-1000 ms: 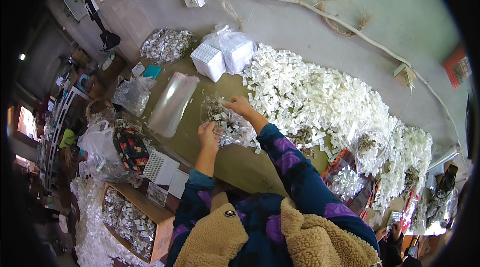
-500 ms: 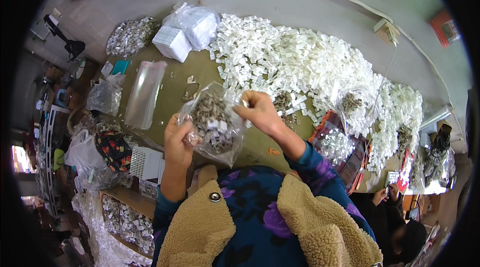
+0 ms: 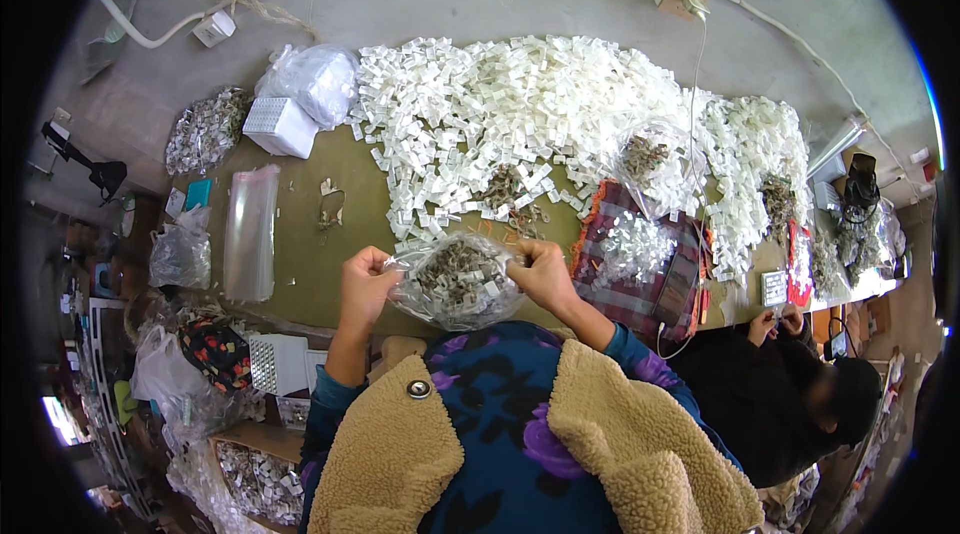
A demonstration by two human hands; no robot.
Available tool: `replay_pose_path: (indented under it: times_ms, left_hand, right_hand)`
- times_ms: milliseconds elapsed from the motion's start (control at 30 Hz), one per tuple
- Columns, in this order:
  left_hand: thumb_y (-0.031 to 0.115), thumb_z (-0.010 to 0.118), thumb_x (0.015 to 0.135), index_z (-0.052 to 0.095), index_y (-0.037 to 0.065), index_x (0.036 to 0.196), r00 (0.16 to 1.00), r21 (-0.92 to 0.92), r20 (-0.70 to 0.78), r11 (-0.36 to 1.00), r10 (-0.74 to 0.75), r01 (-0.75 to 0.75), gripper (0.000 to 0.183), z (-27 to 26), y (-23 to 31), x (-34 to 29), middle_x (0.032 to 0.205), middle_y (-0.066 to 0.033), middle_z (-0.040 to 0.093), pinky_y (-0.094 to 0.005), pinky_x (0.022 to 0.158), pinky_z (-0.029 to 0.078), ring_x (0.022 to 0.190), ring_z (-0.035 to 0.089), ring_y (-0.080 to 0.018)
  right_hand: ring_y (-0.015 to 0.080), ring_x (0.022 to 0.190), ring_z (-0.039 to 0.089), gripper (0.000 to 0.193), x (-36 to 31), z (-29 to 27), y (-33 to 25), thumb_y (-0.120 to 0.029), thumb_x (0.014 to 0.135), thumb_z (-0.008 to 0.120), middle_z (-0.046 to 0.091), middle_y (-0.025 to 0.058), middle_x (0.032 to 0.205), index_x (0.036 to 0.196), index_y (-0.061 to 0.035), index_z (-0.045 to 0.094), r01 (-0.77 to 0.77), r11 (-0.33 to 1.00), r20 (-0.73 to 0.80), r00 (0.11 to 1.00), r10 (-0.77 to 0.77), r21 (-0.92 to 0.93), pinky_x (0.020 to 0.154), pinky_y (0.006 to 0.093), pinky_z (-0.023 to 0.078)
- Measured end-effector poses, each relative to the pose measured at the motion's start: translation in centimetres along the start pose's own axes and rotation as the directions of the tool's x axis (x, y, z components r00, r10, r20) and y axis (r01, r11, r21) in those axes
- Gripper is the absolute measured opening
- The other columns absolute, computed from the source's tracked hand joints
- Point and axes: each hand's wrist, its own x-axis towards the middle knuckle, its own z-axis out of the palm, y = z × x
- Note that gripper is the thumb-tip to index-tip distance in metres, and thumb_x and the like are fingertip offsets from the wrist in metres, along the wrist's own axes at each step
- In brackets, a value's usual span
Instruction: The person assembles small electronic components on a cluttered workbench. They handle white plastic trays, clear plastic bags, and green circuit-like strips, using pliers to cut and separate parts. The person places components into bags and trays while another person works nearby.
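A clear plastic bag [image 3: 460, 282] hangs between my hands at the near edge of the table. Inside it lie many small brown-grey pieces with a few white ones among them. My left hand [image 3: 367, 286] pinches the bag's left edge. At the opposite side, my right hand [image 3: 541, 274] grips the film between thumb and fingers. Just beyond the bag spreads a big heap of small white plastic pieces [image 3: 560, 84]. A clump of brown pieces [image 3: 502, 186] lies on the heap's near edge.
Flat clear bags [image 3: 250, 234] lie stacked at the left, near a white box [image 3: 281, 127] and a filled bag [image 3: 207, 131]. To the right, a plaid cloth [image 3: 600, 279] carries loose shiny pieces and a phone [image 3: 678, 286]. A co-worker's hands [image 3: 775, 324] are at the far right.
The bag has gone from tilted to more level, nearer my body, with its edges pulled out to both sides. My right hand has come lower, and the whole view has shifted.
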Motion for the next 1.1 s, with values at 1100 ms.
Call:
replay_pose_path:
  times_ms: [1100]
  left_hand:
    - [-0.003, 0.062, 0.082, 0.056, 0.003, 0.083, 0.938, 0.07, -0.329, 0.993, 0.11, -0.092, 0.008, -2.7, 2.7, -4.9, 0.061, 0.0039, 0.048, -0.0233, 0.051, 0.034, 0.056, 0.043, -0.0032]
  right_hand:
    - [0.0044, 0.055, 0.039, 0.026, 2.5, -3.9, -3.5, 0.005, 0.071, 0.066, 0.044, -0.0054, 0.058, 0.063, -0.0067, 0.044, 0.264, 0.938, -0.19, 0.932, -0.308, -0.224, 0.049, 0.0243, 0.032]
